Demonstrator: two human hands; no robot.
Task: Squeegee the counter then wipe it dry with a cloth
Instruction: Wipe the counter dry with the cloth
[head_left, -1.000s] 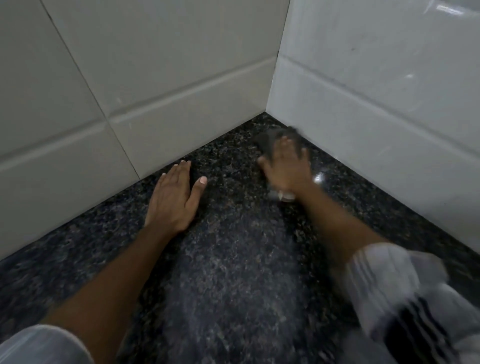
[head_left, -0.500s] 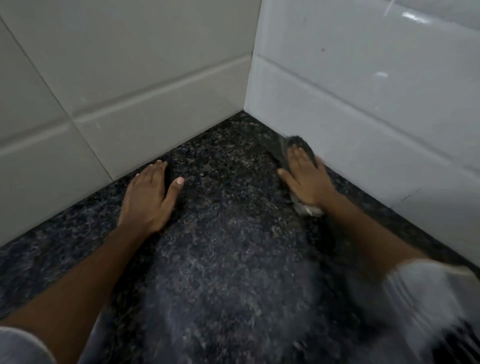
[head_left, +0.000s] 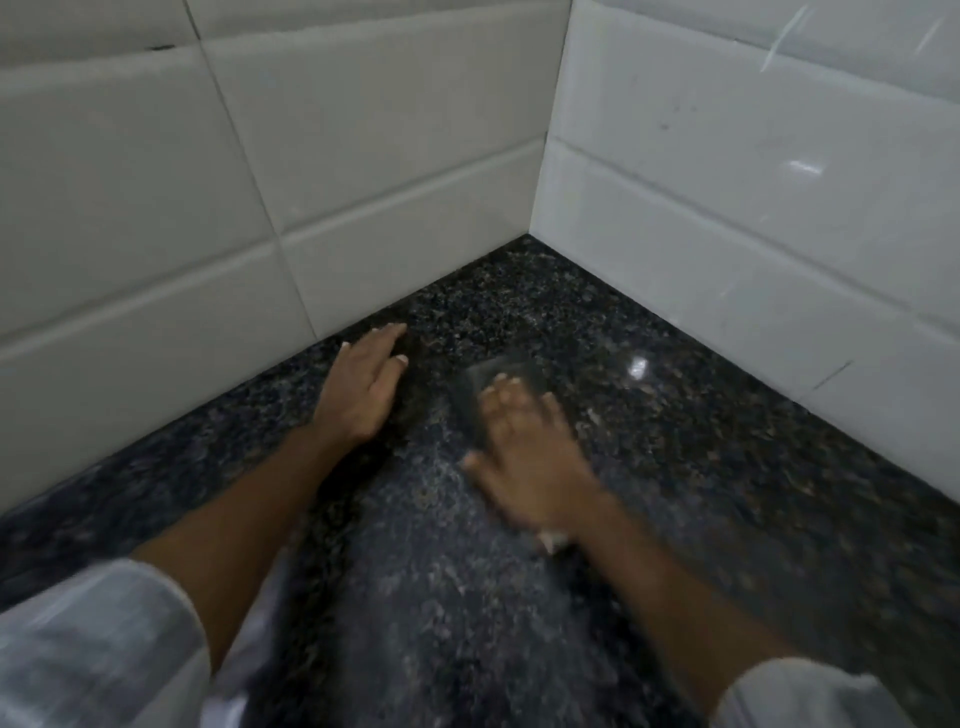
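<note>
Head view. Right hand (head_left: 524, 457): shifted away from the right tiled wall (head_left: 753, 197) toward mid-tabletop since half a second ago; blurred, fingers spread flat, pressing down on a dark cloth (head_left: 496, 376). Cloth: flat on speckled dark tabletop (head_left: 727, 467), protruding beyond the fingertips, toward the corner. Left hand (head_left: 363, 387): open, palm down on tabletop, just beside the left tiled wall (head_left: 208, 208), empty.

Single head-worn view, looking forward and steeply down, close over the dark speckled tabletop (head_left: 701, 467), facing its tiled wall corner (head_left: 540, 208).
</note>
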